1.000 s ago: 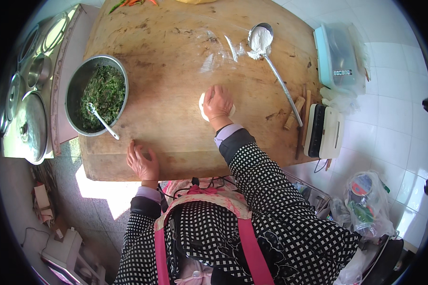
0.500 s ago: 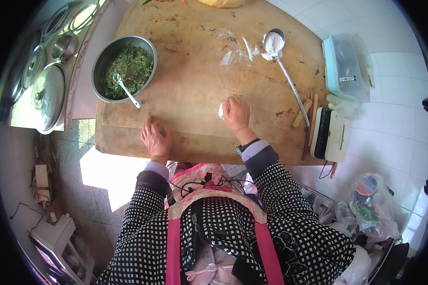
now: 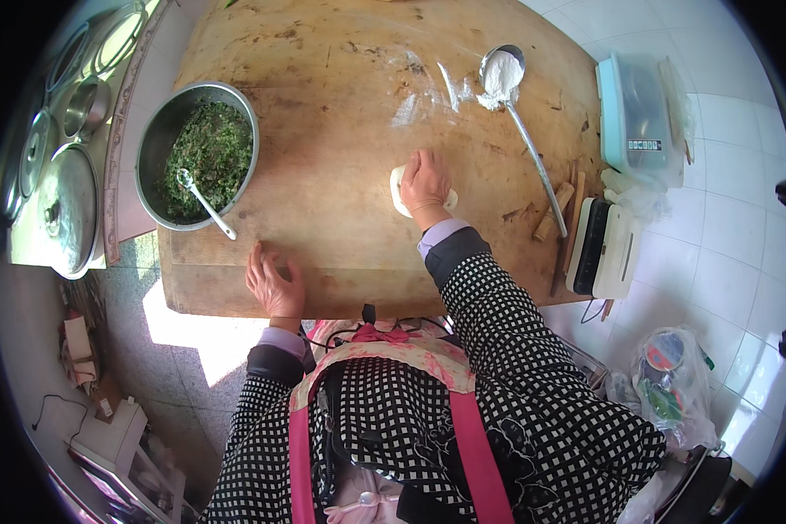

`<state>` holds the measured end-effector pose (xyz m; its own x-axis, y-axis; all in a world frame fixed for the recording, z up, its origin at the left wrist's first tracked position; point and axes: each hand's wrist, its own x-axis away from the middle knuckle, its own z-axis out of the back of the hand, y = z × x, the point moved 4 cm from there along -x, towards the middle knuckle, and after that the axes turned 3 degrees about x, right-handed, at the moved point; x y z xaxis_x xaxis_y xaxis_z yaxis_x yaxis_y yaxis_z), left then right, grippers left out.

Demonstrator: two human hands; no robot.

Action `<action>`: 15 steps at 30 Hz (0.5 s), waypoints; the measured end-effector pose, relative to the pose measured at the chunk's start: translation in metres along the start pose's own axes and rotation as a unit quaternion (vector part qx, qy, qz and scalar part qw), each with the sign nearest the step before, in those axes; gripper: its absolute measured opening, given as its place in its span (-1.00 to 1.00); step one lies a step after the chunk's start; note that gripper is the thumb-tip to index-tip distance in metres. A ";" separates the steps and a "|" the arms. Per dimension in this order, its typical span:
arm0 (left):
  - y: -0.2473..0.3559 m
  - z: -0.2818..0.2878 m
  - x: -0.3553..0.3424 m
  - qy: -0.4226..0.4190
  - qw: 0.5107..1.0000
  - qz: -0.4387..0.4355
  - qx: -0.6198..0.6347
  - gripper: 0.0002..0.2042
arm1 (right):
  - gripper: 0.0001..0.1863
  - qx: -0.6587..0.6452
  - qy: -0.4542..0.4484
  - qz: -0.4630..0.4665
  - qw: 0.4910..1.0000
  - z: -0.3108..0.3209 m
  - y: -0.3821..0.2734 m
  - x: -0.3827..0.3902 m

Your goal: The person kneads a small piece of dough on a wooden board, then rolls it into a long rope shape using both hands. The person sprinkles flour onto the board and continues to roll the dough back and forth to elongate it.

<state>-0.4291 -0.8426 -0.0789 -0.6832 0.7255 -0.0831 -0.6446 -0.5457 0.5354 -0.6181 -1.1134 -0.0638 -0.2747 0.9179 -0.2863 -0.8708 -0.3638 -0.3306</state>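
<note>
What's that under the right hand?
Under the right hand is a pale, flat piece, apparently dough, on the wooden table. Its edge shows left of the hand and by the wrist; the palm and fingers cover the rest.

Pretty bright shot overall, with soft light across the tabletop [image 3: 323,166]. The sun patch on the floor [image 3: 179,406] is totally blown out, plus there's glare on the pot lid [image 3: 67,210] and wall tiles [image 3: 729,227]. Fisheye bends the edges, corners go black with bluish fringing.
</note>
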 end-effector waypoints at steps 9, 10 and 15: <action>-0.001 -0.001 0.001 0.011 1.000 -0.004 -0.012 -0.75 | -0.60 -0.039 -0.072 -0.115 0.990 -0.020 0.018 -0.060; -0.001 -0.001 0.002 0.016 1.000 -0.011 -0.014 -0.75 | -0.57 -0.054 -0.097 -0.104 0.988 -0.018 0.015 -0.061; 0.000 0.000 0.001 0.041 0.999 -0.016 -0.015 -0.78 | -0.52 -0.089 -0.393 0.143 0.904 -0.005 0.002 -0.014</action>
<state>-0.4304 -0.8421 -0.0790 -0.6870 0.7068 -0.1686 -0.6755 -0.5358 0.5066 -0.6134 -1.1277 -0.0649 -0.7437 0.5860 0.3216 -0.6585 -0.5598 -0.5030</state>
